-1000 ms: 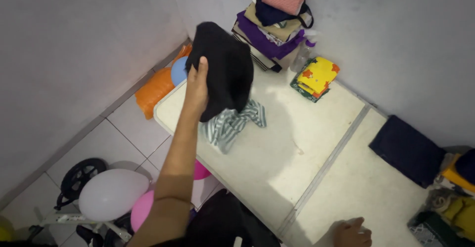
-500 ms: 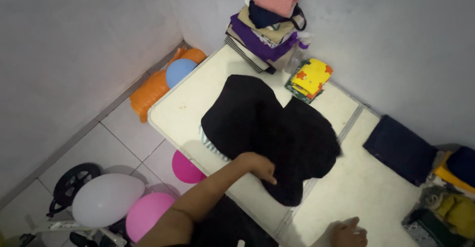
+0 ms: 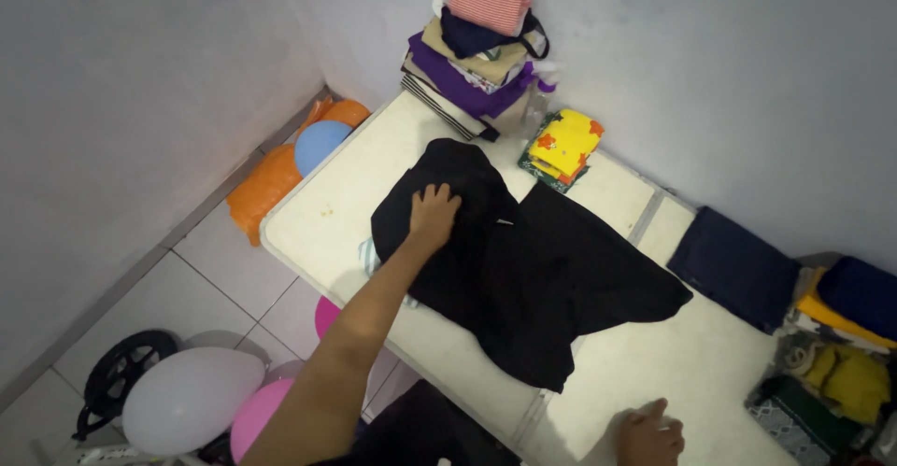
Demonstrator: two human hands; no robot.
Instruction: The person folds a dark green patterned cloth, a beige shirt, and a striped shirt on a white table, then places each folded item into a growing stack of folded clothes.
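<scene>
White desk (image 3: 645, 373) carried a black garment (image 3: 533, 275), long axis running 10 to 4 o'clock. Left hand (image 3: 433, 214) lay flat, grip spread, on its 10 o'clock end; right hand (image 3: 647, 436) rested loosely curled at 6 o'clock, clear of it.

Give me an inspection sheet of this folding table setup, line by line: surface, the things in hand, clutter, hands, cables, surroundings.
Surface: white folding table, seam across its middle, set in a wall corner.
Things in hand: black garment spread flat; a striped cloth peeks out at its left edge.
Clutter: tall stack of folded clothes in the far corner; yellow folded cloth beside it; navy folded cloth; heap of clothes at the right end.
Hands: left hand flat on the black garment, no grip; right hand rests on the table's near edge, holding nothing.
Cables: nothing seen.
Surroundings: tiled floor; balloons; orange bag; black wheel.
</scene>
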